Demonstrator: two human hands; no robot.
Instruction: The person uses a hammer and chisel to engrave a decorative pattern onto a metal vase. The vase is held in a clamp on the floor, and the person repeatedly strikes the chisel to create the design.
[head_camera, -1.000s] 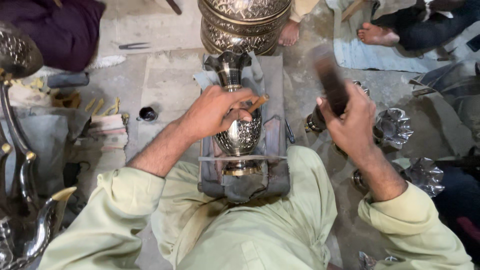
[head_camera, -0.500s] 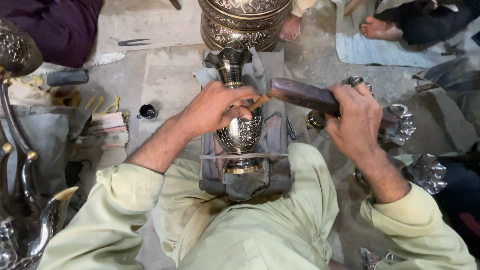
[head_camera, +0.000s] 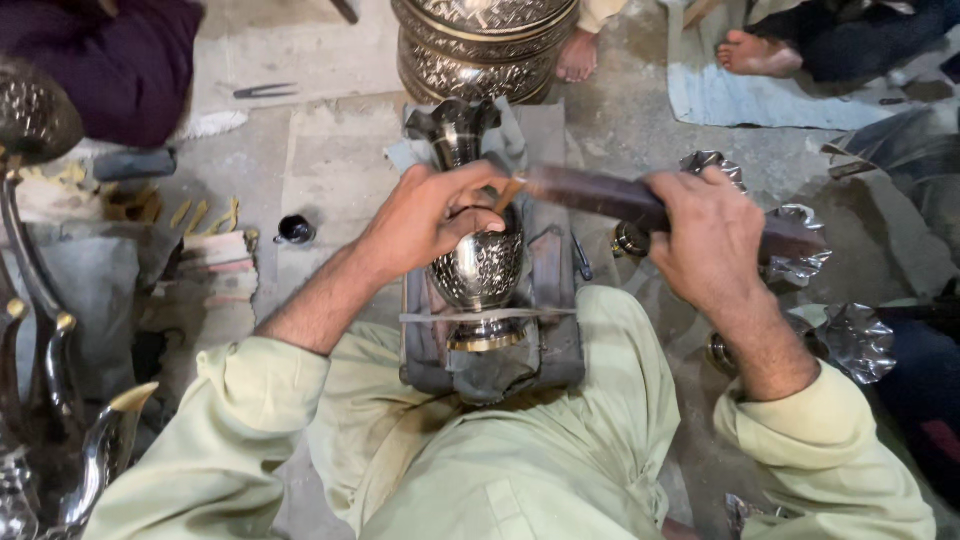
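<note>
My right hand (head_camera: 712, 238), fist wrapped round the dark mallet (head_camera: 640, 205), has swung it down from a second ago until its blurred head seems to meet the chisel (head_camera: 508, 193) my left hand (head_camera: 428, 218) pinches against the engraved brass vase (head_camera: 478, 262). The vase lies on the padded block (head_camera: 555, 300) between my knees, its mouth toward the big engraved pot (head_camera: 480, 45). Fluted dishes (head_camera: 795, 240) crowd my right; bare floor opens left.

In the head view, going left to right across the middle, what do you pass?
Small black pot → left hand holding a thin punch → engraved metal vase → right hand gripping a dark wooden mallet → ruffled metal dish.
</note>
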